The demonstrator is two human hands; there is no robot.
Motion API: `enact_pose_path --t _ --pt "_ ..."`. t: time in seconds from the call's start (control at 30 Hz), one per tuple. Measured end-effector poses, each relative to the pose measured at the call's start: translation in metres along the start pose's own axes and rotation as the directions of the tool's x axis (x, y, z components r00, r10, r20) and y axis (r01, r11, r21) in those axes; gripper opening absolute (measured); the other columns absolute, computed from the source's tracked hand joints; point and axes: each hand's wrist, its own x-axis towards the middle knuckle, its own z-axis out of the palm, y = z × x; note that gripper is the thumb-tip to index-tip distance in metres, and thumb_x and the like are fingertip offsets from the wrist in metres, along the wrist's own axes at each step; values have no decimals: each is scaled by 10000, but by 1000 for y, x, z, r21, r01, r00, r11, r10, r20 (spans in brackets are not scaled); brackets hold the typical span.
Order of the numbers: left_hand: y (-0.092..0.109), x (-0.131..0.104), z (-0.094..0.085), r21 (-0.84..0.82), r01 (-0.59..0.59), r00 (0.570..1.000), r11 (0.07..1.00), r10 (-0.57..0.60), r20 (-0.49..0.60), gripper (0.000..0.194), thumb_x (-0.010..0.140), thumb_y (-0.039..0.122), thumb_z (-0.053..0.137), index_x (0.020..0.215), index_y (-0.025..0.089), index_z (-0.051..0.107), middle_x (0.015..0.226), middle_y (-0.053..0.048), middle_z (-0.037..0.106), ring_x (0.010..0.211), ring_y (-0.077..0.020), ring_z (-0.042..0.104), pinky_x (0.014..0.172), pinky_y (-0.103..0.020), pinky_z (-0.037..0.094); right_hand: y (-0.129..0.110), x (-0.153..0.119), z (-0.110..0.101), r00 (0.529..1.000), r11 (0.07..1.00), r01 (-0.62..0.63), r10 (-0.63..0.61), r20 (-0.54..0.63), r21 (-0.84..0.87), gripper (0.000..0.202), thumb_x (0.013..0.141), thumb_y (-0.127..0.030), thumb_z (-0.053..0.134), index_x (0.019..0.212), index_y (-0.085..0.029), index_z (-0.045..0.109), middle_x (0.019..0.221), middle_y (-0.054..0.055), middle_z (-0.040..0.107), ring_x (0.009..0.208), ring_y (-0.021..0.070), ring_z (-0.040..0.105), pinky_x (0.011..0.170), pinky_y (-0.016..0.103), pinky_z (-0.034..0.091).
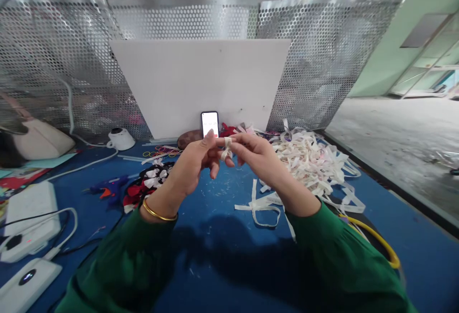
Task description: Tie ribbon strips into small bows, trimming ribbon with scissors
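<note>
A short cream ribbon [226, 149] is looped around the outstretched fingers of my left hand [201, 156], above the middle of the blue table. My right hand [256, 155] meets it from the right, thumb and fingers closed on the ribbon. The exact knot or fold is too small to make out. Below my right wrist, loose white ribbon pieces [260, 204] lie on the table. Beyond that wrist sits a large heap of cream ribbon strips [311, 160].
Left of my hands are red, black and white fabric bows [152, 179] and a blue glue gun [111, 189]. A lit phone [210, 124] leans against the white board [208, 83]. White power strips [32, 215] and cables occupy the left side; a yellow hoop [380, 241] is at right.
</note>
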Motion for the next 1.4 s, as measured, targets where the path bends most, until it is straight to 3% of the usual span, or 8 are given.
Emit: enact_pose_path --t 0.13,0.23,0.4,0.53,0.77,1.0,1.17,1.4 --pt "0 -2 3 72 -43 999 996 43 4 706 918 709 459 1079 98 772 653 -86 695 492 -114 563 407 -216 383 -3 -3 9 980 960 -121 76 183 250 313 861 -448 690 1005 -173 726 696 -11 620 629 102 535 578 250 435" --pt "2 -4 3 114 -59 998 992 63 -29 602 932 640 512 1080 119 776 664 -72 700 476 -103 546 410 -215 389 -1 -4 11 989 963 -103 71 133 249 247 882 -400 672 791 -172 694 664 -13 623 579 86 519 556 242 414" --pt "4 -3 5 111 -36 986 993 54 -159 343 831 378 736 1069 136 788 607 -16 660 434 -75 454 383 -205 323 2 -7 15 993 992 111 -113 -39 -58 298 927 -310 598 656 -186 592 579 -35 539 514 89 495 540 246 394" --pt "0 1 3 -8 9 983 1000 -11 -185 291 794 308 748 1021 134 803 568 -5 614 451 -66 417 379 -197 242 3 -8 18 922 863 324 -380 -76 -389 291 930 -229 552 643 -186 560 684 3 545 640 119 505 601 263 379" --pt "0 3 -5 3 41 988 999 -40 -149 274 798 301 745 1019 148 802 583 -11 618 482 -82 444 398 -202 261 13 1 13 998 994 15 -9 62 -105 349 997 -418 477 753 -191 580 549 -42 548 511 107 535 563 256 416" --pt "-1 1 -3 49 7 991 999 0 -137 250 827 323 726 1005 164 800 581 -6 625 455 -81 436 390 -210 269 8 -1 14 998 992 -35 40 -38 124 342 939 -472 581 778 -175 639 616 -38 576 497 78 518 532 242 409" --pt "1 1 0 68 -14 988 998 24 -153 263 839 311 708 1029 152 798 609 -8 613 478 -76 426 396 -208 263 9 -2 14 996 998 4 1 -90 55 251 890 -319 644 682 -180 624 537 -52 544 474 75 482 503 239 380" --pt "3 0 4 86 -44 984 995 58 -168 311 861 407 696 1015 156 797 598 -3 610 446 -71 416 391 -219 276 7 -3 21 995 997 81 -81 -54 7 226 896 -322 634 715 -189 655 654 -30 592 517 82 527 551 247 428"
